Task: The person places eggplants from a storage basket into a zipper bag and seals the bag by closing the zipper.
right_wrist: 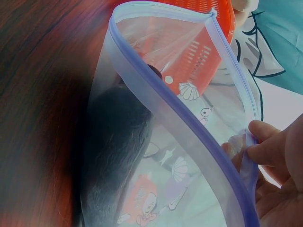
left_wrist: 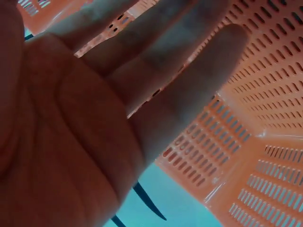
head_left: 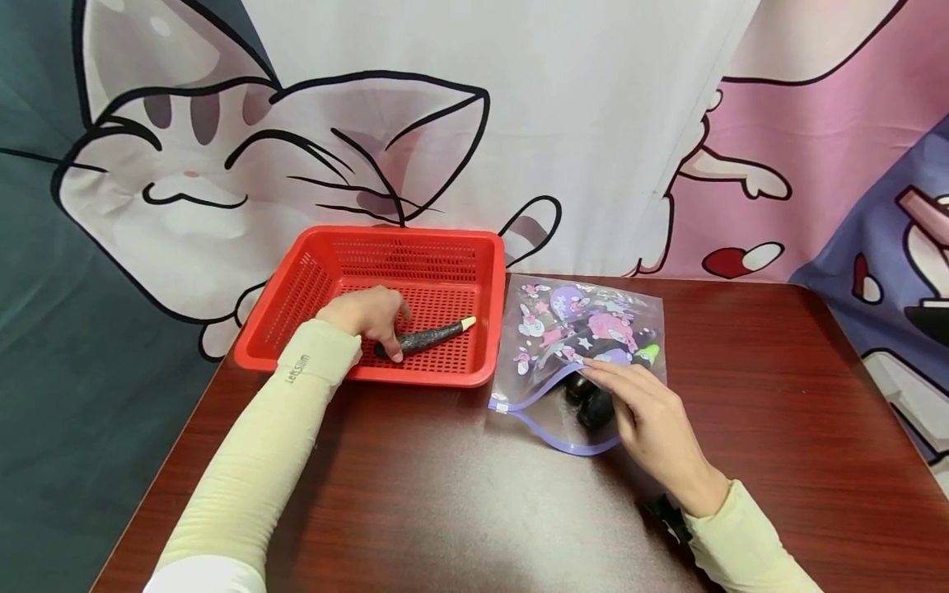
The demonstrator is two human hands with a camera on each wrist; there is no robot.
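A long, dark, eggplant-like vegetable (head_left: pixel 430 338) with a pale tip lies in the red basket (head_left: pixel 493 329). My left hand (head_left: pixel 366 317) reaches into the basket over its left end, the thumb touching or just above it. In the left wrist view the fingers (left_wrist: pixel 184 94) are extended and spread, and the vegetable is out of sight. My right hand (head_left: pixel 656 420) pinches the purple rim of a clear printed zip bag (head_left: pixel 519 346), whose mouth gapes. Inside the bag lie dark vegetables (right_wrist: pixel 113 151), one with a green tip, partly hidden by the print.
The basket and bag stand side by side on a brown wooden table (head_left: pixel 415 486). Behind the table hangs a cartoon-printed cloth (head_left: pixel 593 148). The zip slider (head_left: pixel 501 408) sits at the bag's left corner.
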